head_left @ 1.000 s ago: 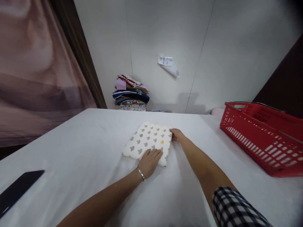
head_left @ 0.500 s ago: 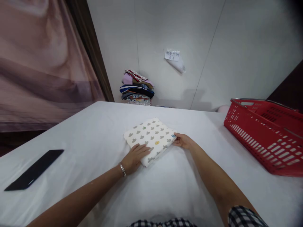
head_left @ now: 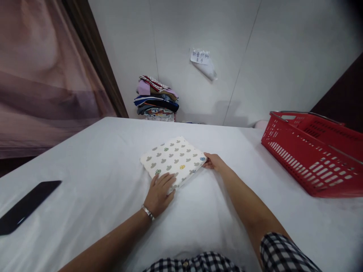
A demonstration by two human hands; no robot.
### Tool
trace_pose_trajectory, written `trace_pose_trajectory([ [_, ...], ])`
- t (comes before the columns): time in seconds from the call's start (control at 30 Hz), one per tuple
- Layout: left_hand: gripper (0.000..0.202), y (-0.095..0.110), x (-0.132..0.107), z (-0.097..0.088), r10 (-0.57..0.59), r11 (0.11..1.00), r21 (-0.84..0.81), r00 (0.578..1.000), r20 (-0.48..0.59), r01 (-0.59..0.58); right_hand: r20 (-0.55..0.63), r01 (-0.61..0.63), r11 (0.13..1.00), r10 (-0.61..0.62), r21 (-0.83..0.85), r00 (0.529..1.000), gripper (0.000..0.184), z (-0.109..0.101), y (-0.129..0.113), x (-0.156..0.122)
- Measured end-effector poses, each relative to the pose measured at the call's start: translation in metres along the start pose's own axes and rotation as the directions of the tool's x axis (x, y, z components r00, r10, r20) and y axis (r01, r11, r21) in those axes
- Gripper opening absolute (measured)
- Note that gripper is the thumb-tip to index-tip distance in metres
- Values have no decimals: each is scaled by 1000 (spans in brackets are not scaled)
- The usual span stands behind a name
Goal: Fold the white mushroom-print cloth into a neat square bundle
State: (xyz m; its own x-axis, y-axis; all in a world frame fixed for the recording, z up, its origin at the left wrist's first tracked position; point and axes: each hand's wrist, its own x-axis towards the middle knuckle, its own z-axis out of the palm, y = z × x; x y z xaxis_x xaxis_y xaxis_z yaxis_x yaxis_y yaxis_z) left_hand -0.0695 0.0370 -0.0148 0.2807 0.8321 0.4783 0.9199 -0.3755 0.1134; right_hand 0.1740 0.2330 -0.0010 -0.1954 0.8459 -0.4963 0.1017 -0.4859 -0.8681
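My right hand [head_left: 214, 162] is closed on the right-hand corner of the folded cloth [head_left: 173, 154], its fingertips pinching the edge there. My left hand [head_left: 159, 194] lies palm down at the near left edge, fingers a little apart and resting on top, not gripping; the thumb sticks out beside the near corner. I see a silvery bracelet [head_left: 148, 212] on that wrist and a black-and-white checked sleeve [head_left: 283, 251] on the right arm.

The cloth sits flat, turned at a slant, around the middle of the white-covered bench [head_left: 99, 162]. It is white with grey mushroom-like shapes and a few in green, yellow and blue.

Further out, to my left, a flat black slab [head_left: 28, 206] lies on the bench, cut off by the edge of my view. Well to the right stands a red slotted basket [head_left: 306, 151]. Past the far edge I have a stack of folded fabrics [head_left: 157, 102] against the pale wall [head_left: 269, 75], with a handwritten paper sign [head_left: 200, 57] higher up.
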Motion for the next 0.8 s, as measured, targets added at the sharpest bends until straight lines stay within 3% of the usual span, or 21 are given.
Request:
trace_pose_trajectory([
  [0.47,46,16,-5,-4,-52,999,-12,998,-26,51,-120,204,977,-211,-63,970,24,-1,20,5],
  [0.57,41,17,-6,-7,-65,998,-7,998,-23,65,-119,228,969,-239,-98,964,25,-1,19,2],
  [0.7,30,20,-7,-12,-188,982,-9,981,-52,188,-138,270,954,-287,-130,948,21,0,18,-2],
  [0.8,20,24,-8,-14,-233,972,-37,971,-61,231,-179,304,939,-331,-161,927,34,0,19,-1],
])
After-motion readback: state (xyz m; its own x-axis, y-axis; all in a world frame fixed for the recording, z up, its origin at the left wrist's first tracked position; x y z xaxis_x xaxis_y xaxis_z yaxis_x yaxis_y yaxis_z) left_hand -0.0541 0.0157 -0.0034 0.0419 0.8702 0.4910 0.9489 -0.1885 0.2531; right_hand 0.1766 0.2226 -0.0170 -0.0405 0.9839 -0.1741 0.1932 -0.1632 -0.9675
